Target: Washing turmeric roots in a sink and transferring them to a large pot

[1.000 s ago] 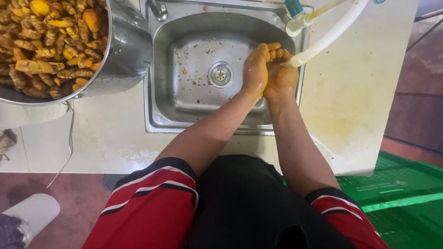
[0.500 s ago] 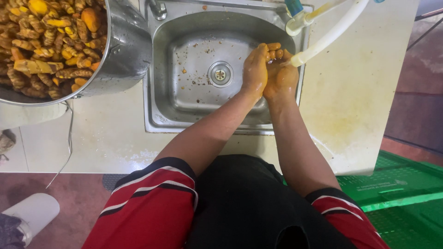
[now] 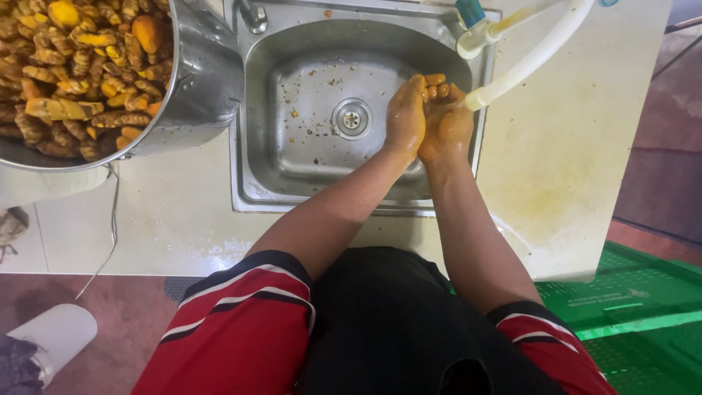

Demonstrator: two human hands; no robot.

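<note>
My left hand (image 3: 406,117) and my right hand (image 3: 447,124) are pressed together over the right side of a steel sink (image 3: 292,146). Both are stained orange-yellow and wet, with fingers interlaced. They sit right at the open end of a white hose (image 3: 526,66) that runs in from the upper right. Neither hand holds an object. The sink's drain (image 3: 352,119) lies just left of my hands, with small orange specks scattered on the basin floor.
A large steel pot (image 3: 197,80) full of yellow-orange turmeric roots (image 3: 73,66) stands at the upper left, overlapping the sink rim. A tap base (image 3: 252,16) is at the back. The white counter (image 3: 556,175) has yellow stains. Green crate (image 3: 643,314) at lower right; white container (image 3: 51,340) on the floor.
My hands stay clasped at the hose end; the fingers shift slightly as they rub together. Nothing else has moved.
</note>
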